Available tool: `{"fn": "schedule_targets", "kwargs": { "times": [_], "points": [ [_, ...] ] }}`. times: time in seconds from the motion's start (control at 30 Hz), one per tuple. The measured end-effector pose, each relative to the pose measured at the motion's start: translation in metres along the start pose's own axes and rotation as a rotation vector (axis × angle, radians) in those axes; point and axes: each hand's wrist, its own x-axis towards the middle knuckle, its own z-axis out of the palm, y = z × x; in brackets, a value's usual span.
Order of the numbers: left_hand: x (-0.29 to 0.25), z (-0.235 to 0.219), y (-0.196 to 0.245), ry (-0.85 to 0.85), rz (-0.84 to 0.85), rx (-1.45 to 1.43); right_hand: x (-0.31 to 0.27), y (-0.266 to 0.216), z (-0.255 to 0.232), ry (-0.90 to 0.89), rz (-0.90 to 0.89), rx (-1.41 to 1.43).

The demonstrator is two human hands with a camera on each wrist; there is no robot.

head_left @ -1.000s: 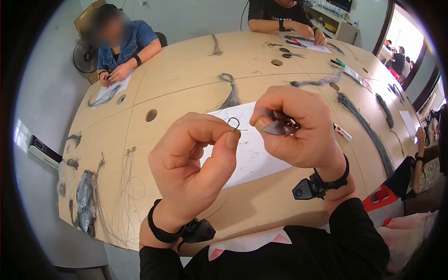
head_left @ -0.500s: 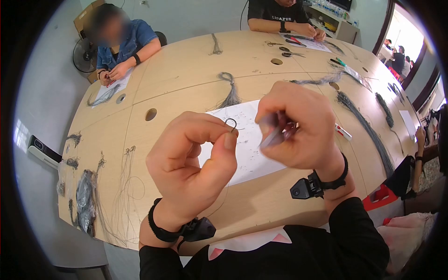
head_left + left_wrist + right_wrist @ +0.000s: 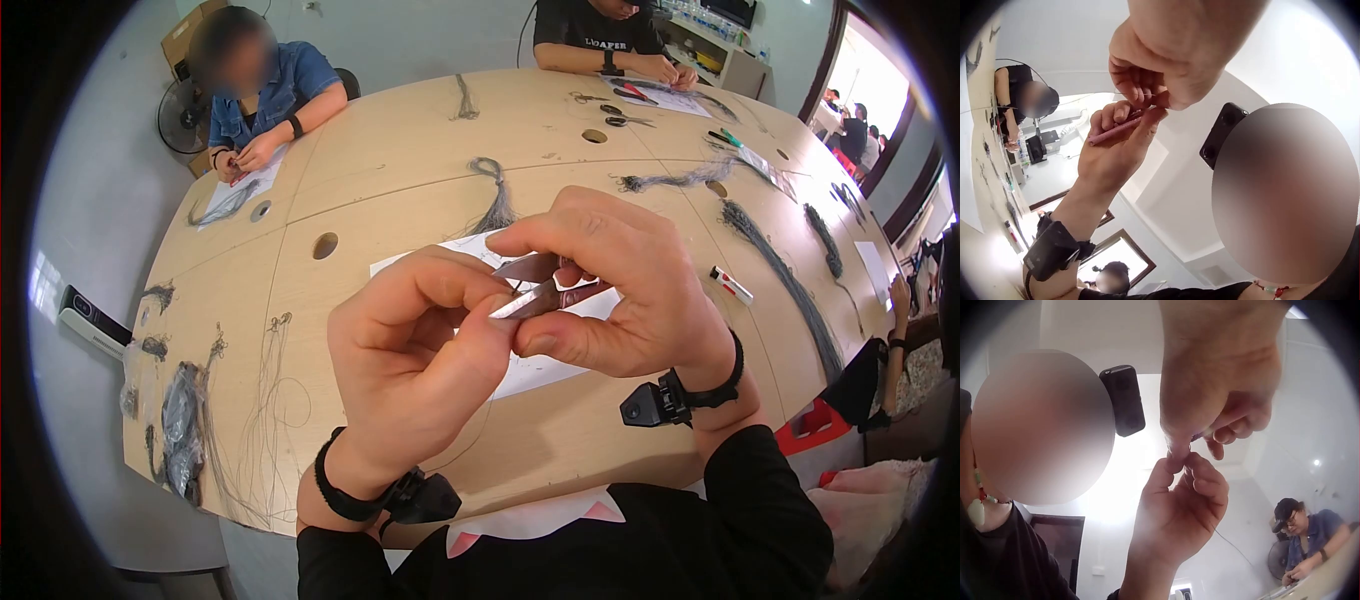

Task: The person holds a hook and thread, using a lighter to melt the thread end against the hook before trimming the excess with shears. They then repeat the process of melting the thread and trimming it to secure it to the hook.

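My left hand (image 3: 415,350) pinches a fish hook between thumb and forefinger; the hook is mostly hidden now behind the fingertips and blades. A thin line (image 3: 468,445) trails down from this hand. My right hand (image 3: 635,290) grips a pair of thread snips (image 3: 532,302) with parted blades, their tips right at the left fingertips. In the left wrist view, the snips' pinkish handle (image 3: 1113,134) lies across the right palm. Both hands meet above a white sheet of paper (image 3: 540,378) marked with small dark bits.
A looped bundle of line (image 3: 490,195) lies beyond the paper. Long grey bundles (image 3: 785,270) and a marker (image 3: 732,285) are on the right; a plastic bag (image 3: 183,430) and loose lines on the left. Black scissors (image 3: 625,117) lie farther back. Two people work across the table (image 3: 390,150).
The right hand has moved left to the left fingertips, and the snips' blades have spread apart. The hook, seen clearly before, is now largely covered.
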Motion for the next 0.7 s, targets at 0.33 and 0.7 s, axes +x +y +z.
{"fn": "schedule_targets", "kwargs": {
  "times": [0.33,0.7],
  "points": [
    [-0.0006,0.0001,0.0016,0.010,-0.113,-0.190,0.0009,0.0009,-0.0030,-0.017,-0.027,-0.051],
    [0.0003,-0.0042,-0.0038,-0.081,-0.089,-0.138,-0.0001,0.0015,0.0013,-0.018,-0.025,0.003]
  ]
}}
